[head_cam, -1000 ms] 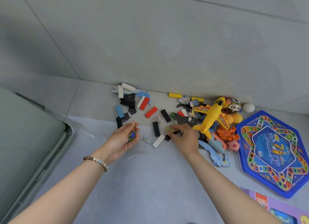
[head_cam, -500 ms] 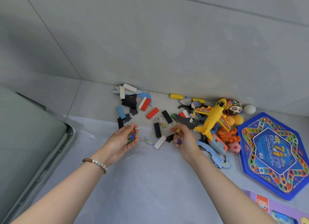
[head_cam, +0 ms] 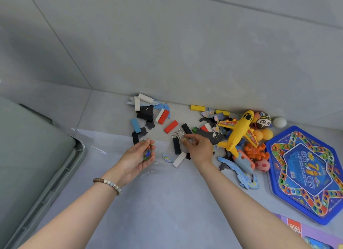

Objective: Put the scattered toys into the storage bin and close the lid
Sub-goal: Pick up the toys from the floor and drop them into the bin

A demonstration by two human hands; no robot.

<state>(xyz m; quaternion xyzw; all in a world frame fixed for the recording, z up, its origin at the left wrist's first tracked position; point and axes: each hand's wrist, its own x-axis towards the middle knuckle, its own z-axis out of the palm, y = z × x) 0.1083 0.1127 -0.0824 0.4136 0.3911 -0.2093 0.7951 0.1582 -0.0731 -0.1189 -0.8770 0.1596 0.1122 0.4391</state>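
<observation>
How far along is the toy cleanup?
Early. Nothing is visibly binned; the bin is at left, its inside not visible. In hand: the left hand cups marbles; the right hand reaches beside the ring puzzle. Left on the floor: blocks, plane, balls, board.

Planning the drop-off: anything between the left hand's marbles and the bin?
No toy lies on the floor between the left hand, cupping the marbles, and the storage bin at left. But the bin's top looks covered by its lid, so that would block the drop.
</observation>
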